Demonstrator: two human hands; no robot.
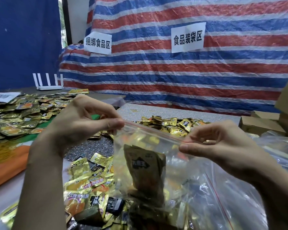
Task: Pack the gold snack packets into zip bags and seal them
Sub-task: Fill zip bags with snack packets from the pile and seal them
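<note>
Speckled tabletop (173,112) w/ gold snack packets (15,117); striped tarp (156,72) behind.

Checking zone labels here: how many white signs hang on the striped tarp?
2. The left sign is near the striped tarp's left edge; the right sign hangs nearer the middle. More could lie beyond the frame.

The left hand (83,123) and right hand (219,146) pinch opposite ends of the zip bag (181,176) along its top strip. Below the grip, packets (145,165) stand inside the bag. Loose packets (88,183) lie under and left of the grip. Another heap (173,125) lies just behind it, boxes (259,125) to its right, and a router (48,87) far behind on the left.
</note>
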